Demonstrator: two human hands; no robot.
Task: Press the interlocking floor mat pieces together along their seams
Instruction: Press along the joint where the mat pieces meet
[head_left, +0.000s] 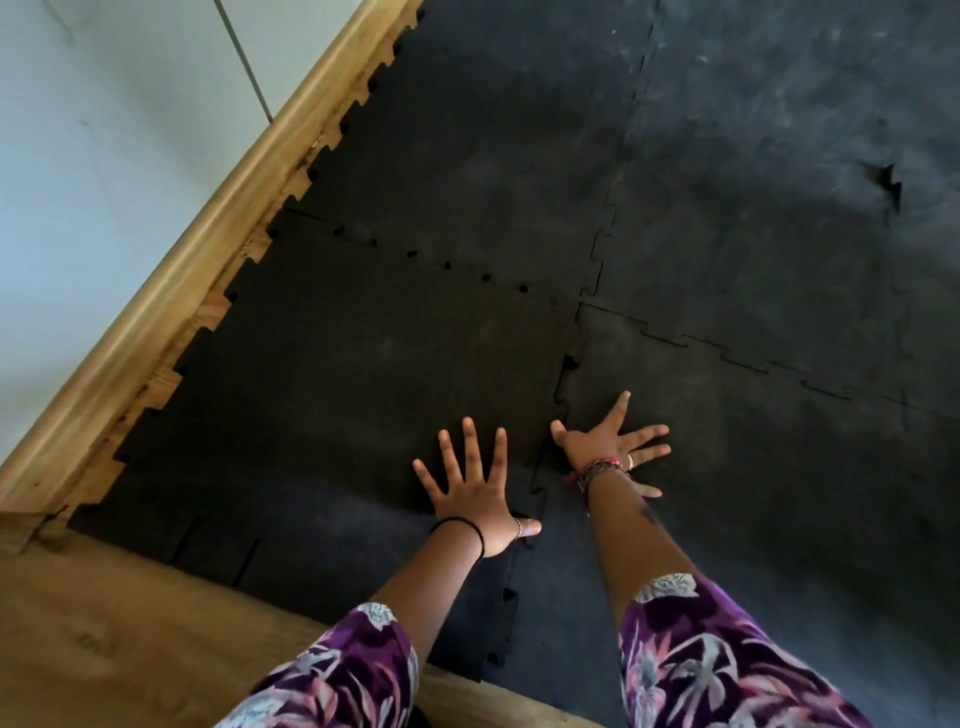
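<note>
Black interlocking floor mat pieces cover the floor. The near-left mat piece (322, 395) and the near-right mat piece (753, 467) meet at a toothed seam (563, 384) that runs between my hands. My left hand (475, 491) lies flat, fingers spread, on the left piece, its thumb at the seam. My right hand (613, 447) lies flat with spread fingers on the right piece, thumb touching the seam. A second seam (447, 265) further away shows small gaps between its teeth. Neither hand holds anything.
A wooden baseboard (208, 234) runs diagonally along a white wall (104, 156) on the left, with the mat's teeth against it. Bare wooden floor (130, 639) lies at the near left. A small lifted tab (891, 182) sticks up in a far-right mat.
</note>
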